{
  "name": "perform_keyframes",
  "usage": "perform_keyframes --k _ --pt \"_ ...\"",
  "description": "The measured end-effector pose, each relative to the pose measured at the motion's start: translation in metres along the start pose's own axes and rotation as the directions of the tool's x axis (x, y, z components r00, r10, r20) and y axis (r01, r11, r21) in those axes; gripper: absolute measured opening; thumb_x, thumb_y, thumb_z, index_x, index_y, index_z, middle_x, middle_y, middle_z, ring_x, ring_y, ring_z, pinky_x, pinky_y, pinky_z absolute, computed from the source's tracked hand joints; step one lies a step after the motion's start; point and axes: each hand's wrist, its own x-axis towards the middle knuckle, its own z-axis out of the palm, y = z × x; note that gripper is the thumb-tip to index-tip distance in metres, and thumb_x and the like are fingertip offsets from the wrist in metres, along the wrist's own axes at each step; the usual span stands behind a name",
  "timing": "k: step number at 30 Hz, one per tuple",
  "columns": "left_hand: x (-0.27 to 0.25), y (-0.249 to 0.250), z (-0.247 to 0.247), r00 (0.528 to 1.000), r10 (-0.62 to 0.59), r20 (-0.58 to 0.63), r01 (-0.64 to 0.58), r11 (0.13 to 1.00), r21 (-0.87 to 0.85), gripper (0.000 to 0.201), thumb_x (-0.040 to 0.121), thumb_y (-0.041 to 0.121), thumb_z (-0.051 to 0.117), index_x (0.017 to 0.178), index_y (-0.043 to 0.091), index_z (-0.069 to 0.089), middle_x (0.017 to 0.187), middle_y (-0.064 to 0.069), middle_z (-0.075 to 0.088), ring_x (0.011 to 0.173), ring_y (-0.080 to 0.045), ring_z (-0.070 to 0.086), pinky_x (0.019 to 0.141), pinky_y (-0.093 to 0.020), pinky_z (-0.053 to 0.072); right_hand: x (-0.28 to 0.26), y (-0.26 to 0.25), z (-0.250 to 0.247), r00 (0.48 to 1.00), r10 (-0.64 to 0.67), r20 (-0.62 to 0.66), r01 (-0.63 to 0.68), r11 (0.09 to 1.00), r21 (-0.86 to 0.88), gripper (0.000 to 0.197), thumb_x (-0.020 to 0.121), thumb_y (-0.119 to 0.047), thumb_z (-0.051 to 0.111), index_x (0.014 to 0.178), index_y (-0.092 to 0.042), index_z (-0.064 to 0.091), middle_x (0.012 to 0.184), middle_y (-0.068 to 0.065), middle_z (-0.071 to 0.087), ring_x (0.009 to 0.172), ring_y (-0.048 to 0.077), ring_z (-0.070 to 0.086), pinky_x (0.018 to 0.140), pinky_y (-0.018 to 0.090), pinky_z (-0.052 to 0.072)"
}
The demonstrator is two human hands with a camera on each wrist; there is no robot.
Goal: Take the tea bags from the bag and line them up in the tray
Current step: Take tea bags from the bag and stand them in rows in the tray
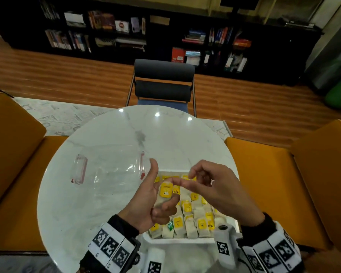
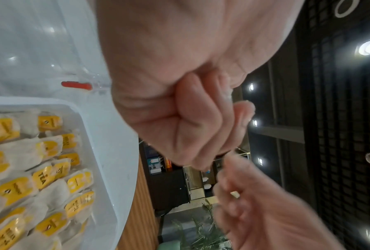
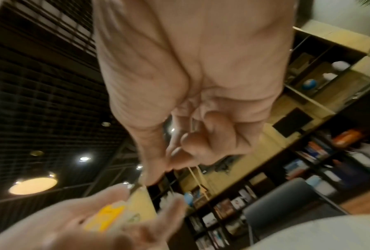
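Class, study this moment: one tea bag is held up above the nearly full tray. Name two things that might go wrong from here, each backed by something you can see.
1. The left hand holds the tea bag loosely with curled fingers, thumb raised; it might slip as the right hand pinches near its top.
2. The white tray is already packed with tea bags, some overlapping, so squeezing in another may disturb the rows.

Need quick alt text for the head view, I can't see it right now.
The left hand holds one tea bag above the white tray of lined-up tea bags, while the right hand reaches to its top. A clear plastic bag lies on the round table.
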Motion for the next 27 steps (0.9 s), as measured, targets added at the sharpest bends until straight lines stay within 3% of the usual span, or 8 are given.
perform_keyframes --k 6,9,12,14,17,20,25,27 --pt "-0.002 0.001 0.013 0.997 -0.043 0.065 0.029 0.977 0.212 0.088 0.070 0.095 0.019 0.093 0.023 0.064 0.049 0.001 0.029 0.041 -0.009 0.017 0.042 -0.024 0.007 -0.005 -0.020 0.009 0.986 -0.102 0.132 0.116 0.988 -0.098 0.014 0.082 -0.034 0.079 0.093 -0.029 0.074 0.074 -0.011 0.052 0.074 0.000 0.053 0.065 0.012 0.039" --pt "-0.001 0.000 0.013 0.995 -0.025 0.100 -0.001 0.968 0.249 0.099 0.069 0.096 0.016 0.109 0.020 0.067 0.051 -0.003 0.038 0.044 -0.015 0.017 0.043 -0.027 0.009 -0.005 -0.022 0.008 0.985 -0.113 0.131 0.125 0.988 -0.086 0.009 0.082 -0.033 0.079 0.082 -0.026 0.072 0.071 -0.009 0.056 0.070 0.006 0.054 0.063 0.014 0.039" --pt "0.000 0.000 0.009 0.994 0.063 0.090 -0.084 0.964 0.251 0.106 0.072 0.091 0.017 0.132 0.014 0.056 0.083 -0.019 0.064 0.054 -0.026 0.048 0.048 -0.027 0.033 -0.005 -0.028 -0.002 0.984 -0.112 0.136 0.122 0.990 -0.066 0.012 0.085 -0.033 0.075 0.081 -0.023 0.071 0.066 -0.011 0.063 0.065 0.011 0.057 0.060 0.013 0.039" --pt "-0.002 -0.001 0.010 0.982 0.179 0.058 -0.188 0.953 0.238 0.093 0.076 0.086 0.027 0.132 0.020 0.061 0.111 -0.018 0.069 0.085 -0.034 0.067 0.068 -0.035 0.050 -0.002 -0.031 -0.009 0.986 -0.139 0.089 0.152 0.976 -0.153 0.008 0.086 -0.030 0.075 0.083 -0.023 0.073 0.062 -0.017 0.060 0.066 0.008 0.057 0.059 0.012 0.039" --pt "-0.003 -0.002 0.015 0.882 0.467 -0.067 -0.410 0.829 0.381 0.048 0.088 0.063 0.060 0.114 0.026 0.072 0.115 -0.007 0.073 0.106 -0.023 0.069 0.088 -0.039 0.055 0.003 -0.034 -0.017 0.979 -0.191 0.067 0.202 0.928 -0.312 0.003 0.088 -0.027 0.073 0.086 -0.025 0.075 0.068 -0.021 0.059 0.072 0.003 0.056 0.063 0.011 0.040" --pt "0.000 0.000 0.021 0.728 0.674 -0.128 -0.491 0.643 0.588 0.017 0.086 0.033 0.077 0.097 0.021 0.076 0.094 -0.001 0.077 0.092 -0.016 0.073 0.080 -0.026 0.055 0.006 -0.036 -0.020 0.973 -0.215 0.086 0.232 0.897 -0.375 0.003 0.089 -0.025 0.071 0.090 -0.026 0.074 0.072 -0.020 0.059 0.073 0.001 0.055 0.062 0.009 0.039" --pt "0.002 0.008 0.025 0.628 0.723 -0.288 -0.559 0.676 0.480 0.013 0.077 0.032 0.076 0.082 0.019 0.076 0.086 -0.004 0.076 0.081 -0.016 0.071 0.079 -0.035 0.055 0.001 -0.029 -0.004 0.949 -0.147 -0.279 0.095 0.977 -0.193 0.037 0.090 -0.028 0.071 0.125 -0.031 0.060 0.095 -0.017 0.061 0.080 0.010 0.058 0.063 0.012 0.044" --pt "0.002 0.011 0.024 0.628 0.706 -0.328 -0.581 0.706 0.406 0.014 0.076 0.033 0.076 0.083 0.021 0.077 0.091 -0.006 0.077 0.085 -0.018 0.072 0.083 -0.039 0.054 -0.008 -0.030 0.013 0.968 -0.021 -0.249 0.016 1.000 -0.021 0.051 0.089 -0.036 0.067 0.137 -0.039 0.048 0.102 -0.018 0.057 0.086 0.009 0.059 0.065 0.019 0.049"
